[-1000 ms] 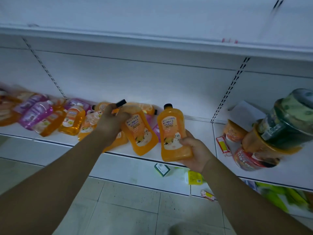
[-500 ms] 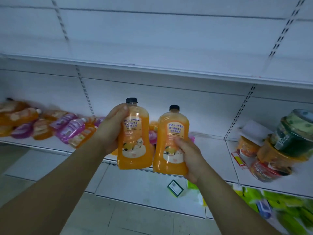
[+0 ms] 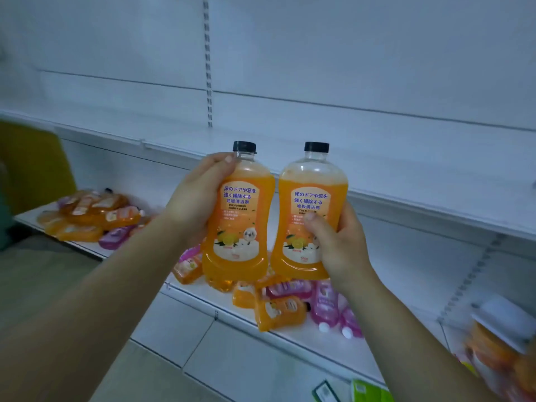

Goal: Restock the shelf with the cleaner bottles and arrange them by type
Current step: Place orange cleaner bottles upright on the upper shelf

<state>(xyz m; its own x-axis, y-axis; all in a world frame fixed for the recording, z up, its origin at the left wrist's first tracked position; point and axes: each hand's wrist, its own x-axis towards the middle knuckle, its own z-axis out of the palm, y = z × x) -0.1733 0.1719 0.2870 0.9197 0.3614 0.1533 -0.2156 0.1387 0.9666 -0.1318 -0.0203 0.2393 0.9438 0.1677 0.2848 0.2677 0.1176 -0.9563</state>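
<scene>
L hand [image 3: 200,198] gripped orange bottle [image 3: 237,227] round shoulder, thumb near cap. R hand [image 3: 336,245] gripped 2nd bottle [image 3: 307,192] lower down, thumb on label. Both upright, side by side, held above lower shelf [image 3: 377,352]. Orange + pink pile [image 3: 278,311] lay jumbled on that shelf; more btls [image 3: 87,216] at its L end.

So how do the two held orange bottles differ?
The left bottle is gripped high, at its shoulder, by the left hand; the right bottle is gripped around its lower half by the right hand. The left bottle's label text is unobstructed; a thumb covers part of the right bottle's. Both are upright, with orange liquid, black caps and the same label.
</scene>
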